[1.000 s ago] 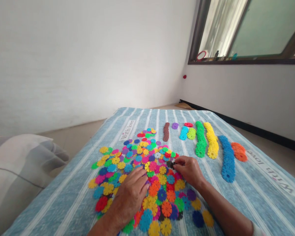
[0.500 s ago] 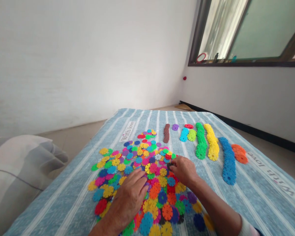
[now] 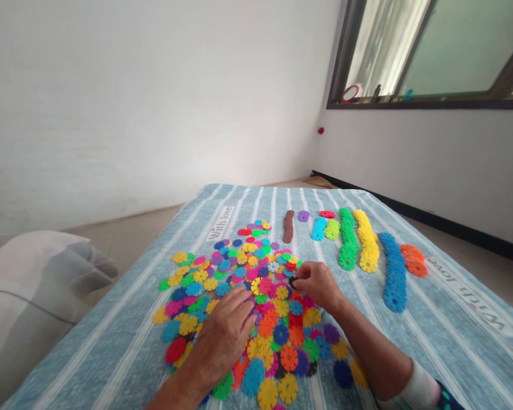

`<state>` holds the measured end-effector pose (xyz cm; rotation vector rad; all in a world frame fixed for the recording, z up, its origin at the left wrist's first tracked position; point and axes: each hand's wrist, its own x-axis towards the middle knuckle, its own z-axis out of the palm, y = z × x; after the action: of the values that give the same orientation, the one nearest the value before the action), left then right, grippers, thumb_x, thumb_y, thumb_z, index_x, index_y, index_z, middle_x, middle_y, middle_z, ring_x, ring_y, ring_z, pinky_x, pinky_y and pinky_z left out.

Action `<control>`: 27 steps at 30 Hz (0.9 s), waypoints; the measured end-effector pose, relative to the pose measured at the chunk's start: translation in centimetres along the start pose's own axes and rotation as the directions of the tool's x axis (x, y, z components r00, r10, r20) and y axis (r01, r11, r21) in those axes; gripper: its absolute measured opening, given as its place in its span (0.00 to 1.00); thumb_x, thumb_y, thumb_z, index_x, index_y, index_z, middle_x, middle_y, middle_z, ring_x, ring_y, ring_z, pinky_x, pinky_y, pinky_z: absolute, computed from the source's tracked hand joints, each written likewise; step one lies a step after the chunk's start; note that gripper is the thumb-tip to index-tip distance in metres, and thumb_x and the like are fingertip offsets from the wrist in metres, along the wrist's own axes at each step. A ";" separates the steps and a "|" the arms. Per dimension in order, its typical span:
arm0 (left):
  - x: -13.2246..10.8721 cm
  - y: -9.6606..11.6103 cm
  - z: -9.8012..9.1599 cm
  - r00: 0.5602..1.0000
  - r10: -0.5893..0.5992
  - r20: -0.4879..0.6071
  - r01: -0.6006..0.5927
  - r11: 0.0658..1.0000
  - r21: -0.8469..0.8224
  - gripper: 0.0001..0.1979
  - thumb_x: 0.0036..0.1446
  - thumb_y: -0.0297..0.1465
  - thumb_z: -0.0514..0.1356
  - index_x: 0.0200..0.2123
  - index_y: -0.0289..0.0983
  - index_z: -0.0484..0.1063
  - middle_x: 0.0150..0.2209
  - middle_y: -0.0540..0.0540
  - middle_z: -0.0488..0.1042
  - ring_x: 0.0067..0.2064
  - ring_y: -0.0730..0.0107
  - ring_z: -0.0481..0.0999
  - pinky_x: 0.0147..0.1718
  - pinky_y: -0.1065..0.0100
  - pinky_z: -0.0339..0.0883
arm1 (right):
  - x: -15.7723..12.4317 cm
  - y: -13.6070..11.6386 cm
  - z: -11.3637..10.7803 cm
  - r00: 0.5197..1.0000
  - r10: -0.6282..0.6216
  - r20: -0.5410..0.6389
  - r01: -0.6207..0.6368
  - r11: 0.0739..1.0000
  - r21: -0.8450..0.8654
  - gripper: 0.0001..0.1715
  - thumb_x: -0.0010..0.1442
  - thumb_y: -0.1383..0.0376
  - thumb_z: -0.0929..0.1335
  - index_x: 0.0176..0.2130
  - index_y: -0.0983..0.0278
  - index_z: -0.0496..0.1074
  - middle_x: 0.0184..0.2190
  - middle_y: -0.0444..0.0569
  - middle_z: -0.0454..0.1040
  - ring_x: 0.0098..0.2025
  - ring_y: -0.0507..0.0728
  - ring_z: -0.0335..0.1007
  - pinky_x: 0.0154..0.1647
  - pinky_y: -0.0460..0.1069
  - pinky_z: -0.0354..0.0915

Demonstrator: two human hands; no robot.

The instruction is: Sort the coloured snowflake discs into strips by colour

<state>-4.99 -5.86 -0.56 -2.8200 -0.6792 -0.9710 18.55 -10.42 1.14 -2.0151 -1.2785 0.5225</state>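
A mixed pile of notched plastic discs (image 3: 263, 347) in many colours spreads over the cloth in front of me. My left hand (image 3: 228, 324) lies palm down on the pile's middle, fingers stretched out, with nothing visibly held; the discs under it are hidden. At the pile's right edge, my right hand (image 3: 315, 285) pinches a black disc (image 3: 293, 282) between thumb and fingers. To the right of the pile, overlapping rows are laid by colour: brown (image 3: 288, 226), green (image 3: 347, 239), yellow (image 3: 367, 242), blue (image 3: 394, 273) and orange (image 3: 414, 261).
Smaller groups in purple (image 3: 303, 216), red (image 3: 327, 214), light blue (image 3: 318, 229) and lime (image 3: 332, 229) lie beyond my right hand. A striped blue cloth (image 3: 123, 319) covers the table. Draped pale fabric (image 3: 47, 285) stands at the left; a window (image 3: 444, 51) is at upper right.
My right hand has shifted slightly away from me, and the black disc in its fingers shows a little more. My left hand stays almost in place. The view has tilted slightly.
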 end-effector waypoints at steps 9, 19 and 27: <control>0.1 -0.2 0.1 1.000 0.011 -0.011 -0.012 0.999 -0.031 0.11 0.60 0.27 0.52 0.38 0.36 0.75 0.42 0.42 0.77 0.49 0.60 0.74 0.48 0.58 0.73 | -2.5 3.1 -4.7 0.989 0.077 0.123 -0.117 0.928 0.354 0.06 0.42 0.64 0.70 0.23 0.64 0.69 0.17 0.40 0.69 0.20 0.49 0.63 0.22 0.44 0.59; 1.4 3.3 -1.8 0.992 0.109 -0.058 -0.120 0.966 -0.231 0.09 0.60 0.25 0.53 0.40 0.34 0.73 0.43 0.42 0.76 0.52 0.61 0.72 0.52 0.57 0.69 | -9.8 4.2 -7.2 0.911 0.115 0.396 -0.290 0.861 0.417 0.05 0.42 0.68 0.71 0.26 0.66 0.75 0.21 0.41 0.72 0.22 0.48 0.63 0.25 0.44 0.58; 1.1 7.0 -1.3 0.911 0.314 0.267 -0.202 0.905 -0.375 0.10 0.54 0.28 0.60 0.41 0.38 0.72 0.53 0.44 0.70 0.61 0.50 0.60 0.55 0.47 0.63 | -10.8 3.7 -5.9 0.867 0.028 0.498 -0.269 0.867 0.419 0.08 0.43 0.69 0.71 0.29 0.67 0.76 0.17 0.38 0.65 0.20 0.46 0.56 0.21 0.43 0.53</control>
<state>-1.88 -12.04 1.55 -3.3035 -0.1425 -0.6368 19.96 -23.16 2.22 -1.6137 -1.1084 1.3477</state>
